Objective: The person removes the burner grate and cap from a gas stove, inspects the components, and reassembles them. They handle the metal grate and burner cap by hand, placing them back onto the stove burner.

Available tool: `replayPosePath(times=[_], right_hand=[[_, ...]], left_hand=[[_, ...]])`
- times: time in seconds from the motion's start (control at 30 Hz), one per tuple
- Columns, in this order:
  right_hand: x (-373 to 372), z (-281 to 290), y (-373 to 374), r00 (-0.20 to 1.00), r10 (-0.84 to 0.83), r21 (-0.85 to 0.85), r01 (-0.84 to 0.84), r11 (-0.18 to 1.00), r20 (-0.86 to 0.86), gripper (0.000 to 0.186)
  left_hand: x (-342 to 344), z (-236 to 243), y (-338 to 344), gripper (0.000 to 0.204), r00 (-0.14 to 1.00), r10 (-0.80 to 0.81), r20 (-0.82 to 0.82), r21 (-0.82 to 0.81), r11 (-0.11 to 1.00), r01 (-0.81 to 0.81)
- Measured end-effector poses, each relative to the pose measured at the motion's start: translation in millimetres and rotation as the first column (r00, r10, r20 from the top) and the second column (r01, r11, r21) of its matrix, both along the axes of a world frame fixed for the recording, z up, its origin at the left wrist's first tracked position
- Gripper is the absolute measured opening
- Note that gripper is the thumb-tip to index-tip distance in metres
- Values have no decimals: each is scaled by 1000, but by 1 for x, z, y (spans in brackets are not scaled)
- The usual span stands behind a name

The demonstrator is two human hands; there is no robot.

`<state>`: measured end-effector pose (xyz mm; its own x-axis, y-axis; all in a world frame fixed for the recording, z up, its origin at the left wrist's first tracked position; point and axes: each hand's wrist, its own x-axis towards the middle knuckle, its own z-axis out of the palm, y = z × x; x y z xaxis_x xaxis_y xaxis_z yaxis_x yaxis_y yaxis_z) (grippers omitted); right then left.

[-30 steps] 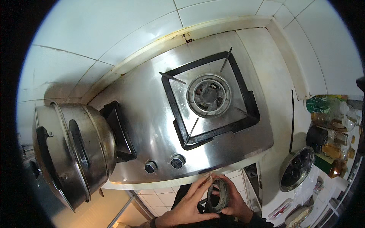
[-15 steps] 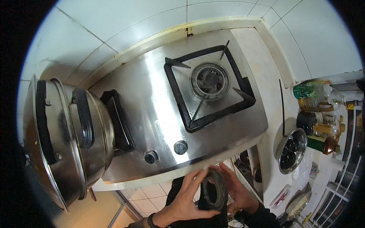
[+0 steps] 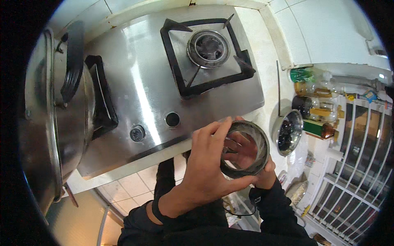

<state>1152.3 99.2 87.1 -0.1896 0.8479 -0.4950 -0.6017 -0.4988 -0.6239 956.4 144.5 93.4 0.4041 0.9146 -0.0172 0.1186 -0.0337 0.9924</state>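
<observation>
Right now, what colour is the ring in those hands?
The ring is dark grey-black with paler streaks inside; the head view shows it best.

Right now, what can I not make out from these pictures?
In the head view:
Right hand: partly hidden behind the dark hollow ring.
Large pot: left side cut off by the dark edge.
Left grate: partly covered by the pot.
Dark pieces in steel bowl: too small to identify.
</observation>
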Motion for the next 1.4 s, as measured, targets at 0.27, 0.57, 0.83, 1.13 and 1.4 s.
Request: replayPosePath(times=[0.27, 0.57, 0.83, 1.13, 1.4], right_hand=[[25, -24, -23, 996, -80, 82, 83, 993, -38, 137], [22, -33, -29, 935, -267, -13, 272, 962, -232, 135], [36, 5, -14, 816, -154, 72, 232, 970, -557, 138], [50, 22, -12, 876, -124, 181, 231, 956, -466, 148], [34, 27, 4, 827, -104, 226, 268, 937, -552, 155]], left_hand=[[28, 24, -3, 105, 991, 108, -83, 205, 975, -89], [25, 21, -9, 114, 998, 59, -34, 201, 978, -51], [20, 13, -16, 93, 994, 10, 112, 485, 872, -63], [33, 7, -24, 67, 950, 154, 273, 534, 797, -283], [19, 7, -14, 67, 958, 150, 245, 495, 830, -257]])
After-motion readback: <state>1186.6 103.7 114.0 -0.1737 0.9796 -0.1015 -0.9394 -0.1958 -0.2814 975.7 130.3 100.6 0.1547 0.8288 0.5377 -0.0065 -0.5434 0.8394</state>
